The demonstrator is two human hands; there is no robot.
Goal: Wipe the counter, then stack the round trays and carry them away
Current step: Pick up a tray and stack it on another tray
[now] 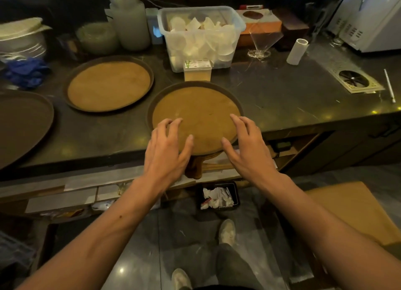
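Note:
A round brown tray (196,109) with a tan cork lining lies on the dark counter (282,98), its near edge hanging over the counter's front. My left hand (167,146) hovers over its near left rim and my right hand (249,148) over its near right rim, fingers spread, neither holding anything. A second round tray (108,85) lies flat further back to the left. At the far left edge a third, darker tray (21,124) is partly cut off by the frame.
Behind the near tray stand a small tan box (197,71) and a clear bin of plastic cups (200,36). A glass stand (261,43), a paper roll (297,51), a sunken rinser (353,81) and blue gloves (27,72) are on the counter. A black bin (217,195) sits below.

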